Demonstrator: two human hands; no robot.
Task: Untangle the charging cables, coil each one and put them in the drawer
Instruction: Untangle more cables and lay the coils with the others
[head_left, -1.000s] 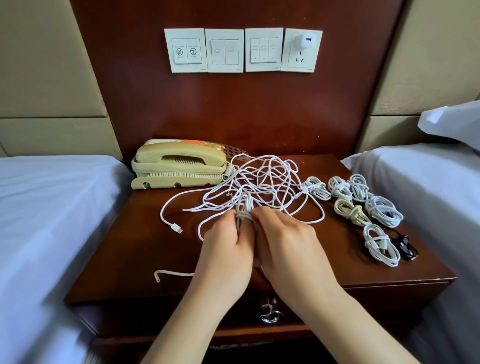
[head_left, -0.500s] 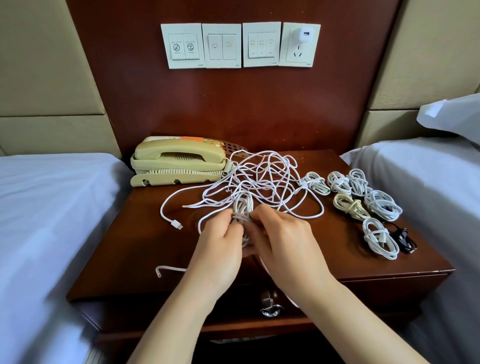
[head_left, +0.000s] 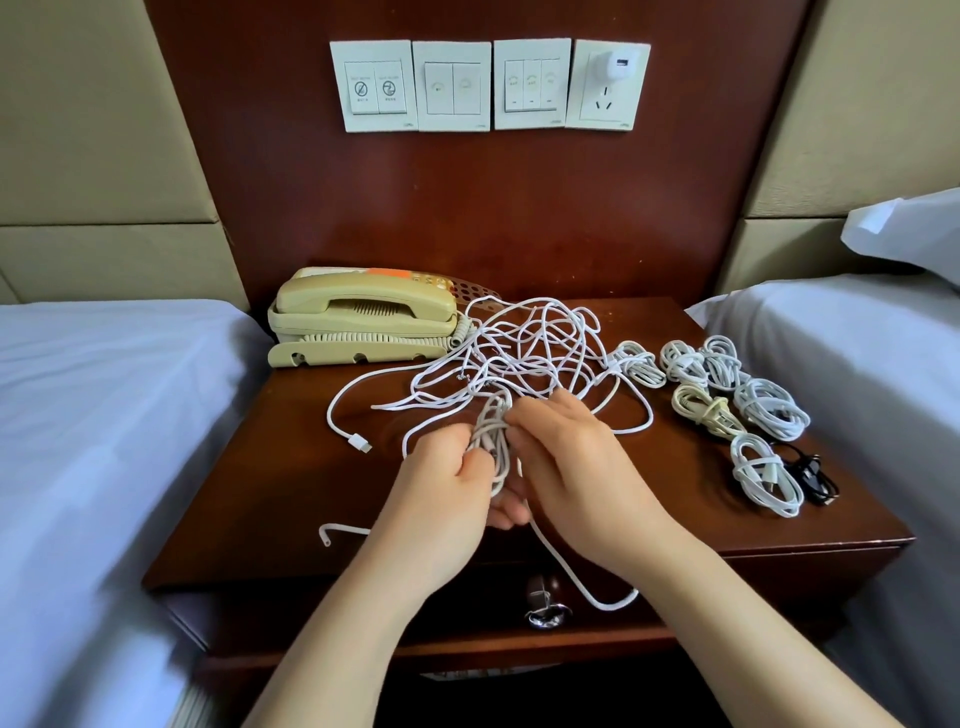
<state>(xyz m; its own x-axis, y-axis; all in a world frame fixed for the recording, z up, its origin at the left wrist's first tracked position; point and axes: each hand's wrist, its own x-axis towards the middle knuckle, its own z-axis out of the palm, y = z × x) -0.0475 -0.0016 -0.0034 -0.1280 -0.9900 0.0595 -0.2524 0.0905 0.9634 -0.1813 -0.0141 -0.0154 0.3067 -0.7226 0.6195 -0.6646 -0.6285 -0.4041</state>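
A tangle of white charging cables (head_left: 524, 353) lies in the middle of the dark wooden nightstand (head_left: 270, 499). My left hand (head_left: 441, 499) and my right hand (head_left: 576, 467) meet over its near edge and both grip a partly wound white cable bundle (head_left: 493, 436). A loose strand (head_left: 597, 592) hangs from the bundle over the nightstand's front edge. Several coiled cables (head_left: 769, 410) lie in a group on the right, among them a cream one (head_left: 701, 410) and a black one (head_left: 810, 473). The drawer (head_left: 467, 613) below has a metal knob (head_left: 543, 603).
A beige telephone (head_left: 363, 317) stands at the back left of the nightstand. A cable end with a plug (head_left: 358, 442) lies left of the hands. White beds (head_left: 93, 415) flank the nightstand. Wall switches and a socket with a charger (head_left: 613, 70) sit above.
Both hands have lifted the bundle slightly and parted a little, showing more of its loops. A strand now hangs down over the front edge by the drawer knob.
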